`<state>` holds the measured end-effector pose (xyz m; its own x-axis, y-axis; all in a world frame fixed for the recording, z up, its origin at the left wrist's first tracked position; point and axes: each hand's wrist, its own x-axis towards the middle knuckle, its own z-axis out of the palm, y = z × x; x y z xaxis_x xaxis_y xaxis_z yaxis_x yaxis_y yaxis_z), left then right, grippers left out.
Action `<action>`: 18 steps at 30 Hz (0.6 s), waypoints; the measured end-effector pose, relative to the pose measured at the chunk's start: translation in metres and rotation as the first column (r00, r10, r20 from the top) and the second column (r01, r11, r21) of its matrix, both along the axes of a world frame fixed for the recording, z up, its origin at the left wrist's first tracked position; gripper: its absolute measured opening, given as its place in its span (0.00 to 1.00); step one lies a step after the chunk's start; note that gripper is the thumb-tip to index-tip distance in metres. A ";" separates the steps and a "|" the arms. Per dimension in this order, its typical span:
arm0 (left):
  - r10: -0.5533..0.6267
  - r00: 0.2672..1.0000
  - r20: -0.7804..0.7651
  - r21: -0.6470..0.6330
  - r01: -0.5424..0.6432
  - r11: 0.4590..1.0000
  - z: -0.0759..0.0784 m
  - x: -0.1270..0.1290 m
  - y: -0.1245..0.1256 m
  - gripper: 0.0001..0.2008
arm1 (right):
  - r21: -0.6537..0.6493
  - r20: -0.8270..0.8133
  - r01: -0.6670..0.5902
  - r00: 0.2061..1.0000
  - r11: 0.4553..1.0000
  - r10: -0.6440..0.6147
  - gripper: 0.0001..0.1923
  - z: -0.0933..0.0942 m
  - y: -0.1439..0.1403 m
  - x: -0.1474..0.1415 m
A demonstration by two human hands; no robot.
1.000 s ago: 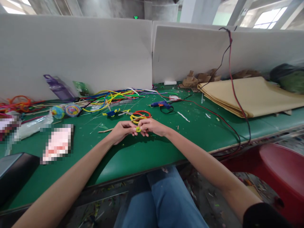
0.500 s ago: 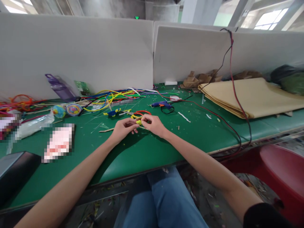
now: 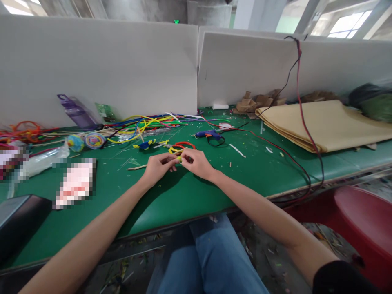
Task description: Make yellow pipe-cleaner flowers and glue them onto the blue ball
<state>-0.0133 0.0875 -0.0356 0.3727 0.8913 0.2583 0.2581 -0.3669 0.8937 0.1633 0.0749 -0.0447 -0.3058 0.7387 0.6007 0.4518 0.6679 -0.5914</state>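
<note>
My left hand (image 3: 159, 166) and my right hand (image 3: 196, 162) meet over the green table, fingertips pinching a small yellow piece (image 3: 179, 158) between them. Fingers cover much of it, so its exact kind is unclear. Just behind my hands lie scissors (image 3: 185, 144) with red and yellow handles, partly hidden. A blue-and-yellow twisted piece (image 3: 144, 144) rests to the left of the scissors. Left of my left hand, a thin brown stick (image 3: 136, 168) lies on the tabletop. Beyond my right hand is a blue hot glue gun (image 3: 206, 134) on its side.
Colourful pipe cleaners (image 3: 147, 122) are heaped at the back left beside a purple bottle (image 3: 76, 112). Folded tan paper (image 3: 324, 126) covers the right side. A red-black cable (image 3: 301, 102) hangs over the white partition (image 3: 98, 69). A red stool (image 3: 367, 216) stands at the right.
My right hand has shifted and turned slightly, with its fingers closer over the yellow piece, so less of it shows. The left hand is almost unchanged.
</note>
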 end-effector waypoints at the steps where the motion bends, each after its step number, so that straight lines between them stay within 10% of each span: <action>1: 0.003 1.000 -0.007 0.006 -0.003 1.000 0.000 0.000 0.000 0.12 | -0.002 -0.003 0.011 1.000 1.000 -0.011 0.07 0.000 0.000 0.000; 18: -0.020 0.999 -0.038 -0.011 0.020 1.000 -0.002 -0.001 -0.001 0.12 | 0.168 0.161 -0.008 0.987 0.986 -0.019 0.06 -0.004 0.003 0.002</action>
